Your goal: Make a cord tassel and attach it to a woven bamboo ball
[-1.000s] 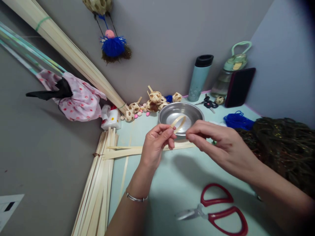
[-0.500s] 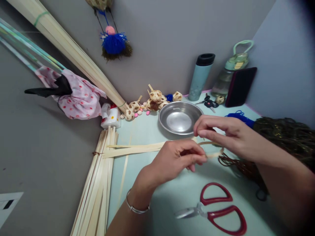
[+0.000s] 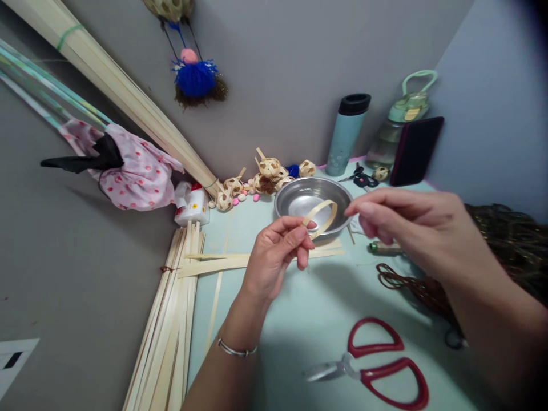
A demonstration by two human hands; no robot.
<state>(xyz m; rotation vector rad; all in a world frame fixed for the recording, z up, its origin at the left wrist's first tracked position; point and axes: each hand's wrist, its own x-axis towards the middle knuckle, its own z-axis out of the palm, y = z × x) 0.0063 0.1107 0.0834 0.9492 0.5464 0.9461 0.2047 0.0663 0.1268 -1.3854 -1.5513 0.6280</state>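
Note:
My left hand [image 3: 278, 251] pinches a thin bamboo strip [image 3: 333, 214] bent into a ring. The ring stands up from the fingertips, in front of a round steel bowl [image 3: 295, 205]. To the right of the bowl hovers my right hand [image 3: 411, 225], apart from the ring. Its fingers are curled and the thumb lies close to the index finger; whether anything small is between them is hidden. Red-handled scissors [image 3: 355, 365] lie with blades pointing left, nearer to me than both hands. Flat bamboo strips [image 3: 218, 264] lie on the table left of my left hand.
Bundled strips [image 3: 165, 319] line the left edge. Small woven balls [image 3: 269, 166] sit along the wall with pink and white beads. At the back stand a blue tumbler [image 3: 347, 137], a water bottle [image 3: 387, 140] and a phone [image 3: 417, 151]. Brown cord [image 3: 411, 288] and dark yarn [image 3: 505, 245] lie right.
My left hand has turned and risen toward the bowl, carrying the strip ring. My right hand has come away from the ring to the right, uncovering a small green-ended object on the table.

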